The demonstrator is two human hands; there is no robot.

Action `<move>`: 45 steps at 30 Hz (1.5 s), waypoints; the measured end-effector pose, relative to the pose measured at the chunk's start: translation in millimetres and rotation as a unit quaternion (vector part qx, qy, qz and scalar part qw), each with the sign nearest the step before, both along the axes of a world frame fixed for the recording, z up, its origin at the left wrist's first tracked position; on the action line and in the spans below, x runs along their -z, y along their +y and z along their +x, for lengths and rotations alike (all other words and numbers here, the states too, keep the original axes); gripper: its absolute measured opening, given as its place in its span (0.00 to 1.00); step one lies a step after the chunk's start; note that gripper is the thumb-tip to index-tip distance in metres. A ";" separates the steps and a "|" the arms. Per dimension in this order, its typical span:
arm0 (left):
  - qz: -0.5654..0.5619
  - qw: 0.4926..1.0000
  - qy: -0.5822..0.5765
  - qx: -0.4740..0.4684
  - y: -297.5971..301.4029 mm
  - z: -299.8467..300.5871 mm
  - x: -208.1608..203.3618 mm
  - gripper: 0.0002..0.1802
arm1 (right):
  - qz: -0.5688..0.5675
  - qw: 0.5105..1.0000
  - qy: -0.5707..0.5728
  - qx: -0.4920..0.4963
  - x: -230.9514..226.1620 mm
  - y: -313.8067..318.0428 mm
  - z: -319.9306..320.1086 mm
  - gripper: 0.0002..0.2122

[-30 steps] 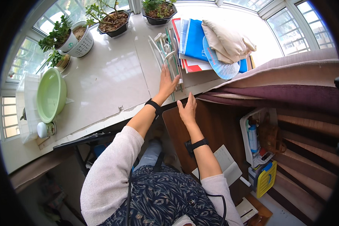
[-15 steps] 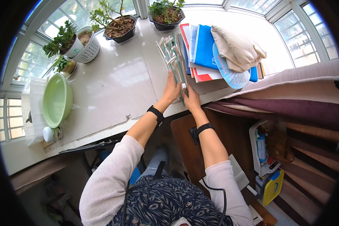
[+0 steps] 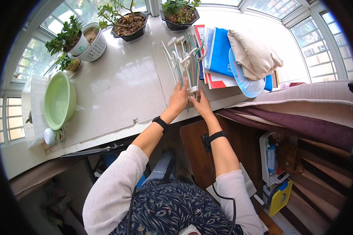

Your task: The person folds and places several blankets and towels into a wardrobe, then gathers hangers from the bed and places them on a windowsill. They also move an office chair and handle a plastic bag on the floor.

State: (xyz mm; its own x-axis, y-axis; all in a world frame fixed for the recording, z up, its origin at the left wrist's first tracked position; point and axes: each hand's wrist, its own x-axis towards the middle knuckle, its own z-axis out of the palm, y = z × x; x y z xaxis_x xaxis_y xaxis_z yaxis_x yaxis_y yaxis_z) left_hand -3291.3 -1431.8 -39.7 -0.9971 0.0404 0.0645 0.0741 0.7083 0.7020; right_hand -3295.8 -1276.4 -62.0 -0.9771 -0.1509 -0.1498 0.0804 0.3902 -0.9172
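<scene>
A bundle of white and green clothes hangers (image 3: 185, 62) lies on the pale windowsill, hooks and bars pointing away from me. My left hand (image 3: 179, 98) is closed around the near left side of the bundle, fingers stretched along it. On the other side my right hand (image 3: 201, 105) grips the near end, thumb and fingers by a white crosspiece. Some fingertips are hidden among the hangers. Just right of the bundle lies a stack with a blue folder (image 3: 221, 55), red-and-white papers and a clear blue-edged oval piece (image 3: 250, 86).
A folded beige cloth (image 3: 255, 55) tops the stack. Potted plants (image 3: 130, 27) line the window side. A green basin (image 3: 60, 101) leans at the left, beside a white-lidded jar (image 3: 54, 136). A purple curtain (image 3: 302, 113) hangs at right, above a brown wooden board (image 3: 196, 145).
The bundle's hooks have spread apart, some swinging to the right, and its near end has come slightly closer to me. Both hands stay on it. The whole view has shifted a little.
</scene>
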 end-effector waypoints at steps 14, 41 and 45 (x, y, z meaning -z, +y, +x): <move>-0.029 0.999 0.017 0.028 17.4 9.0 -2.7 0.42 | 0.054 0.998 -0.014 0.027 -9.6 -2.1 38.0 0.28; 0.179 0.977 0.111 -0.043 39.1 273.9 -40.9 0.33 | 0.144 0.981 0.040 -0.122 -71.6 8.5 231.7 0.28; 0.147 0.982 0.093 -0.073 46.1 384.5 -28.4 0.33 | 0.132 0.949 0.032 -0.284 -75.0 17.5 311.0 0.27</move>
State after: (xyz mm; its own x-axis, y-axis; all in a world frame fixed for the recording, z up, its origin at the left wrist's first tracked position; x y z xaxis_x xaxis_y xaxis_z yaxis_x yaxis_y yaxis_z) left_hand -2906.8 -1385.7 -11.2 -0.9607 -0.1498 0.2339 0.1337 0.4889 0.8621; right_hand -2984.8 -1258.8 13.0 -0.7582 -0.6211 -0.1985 -0.2643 0.5710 -0.7772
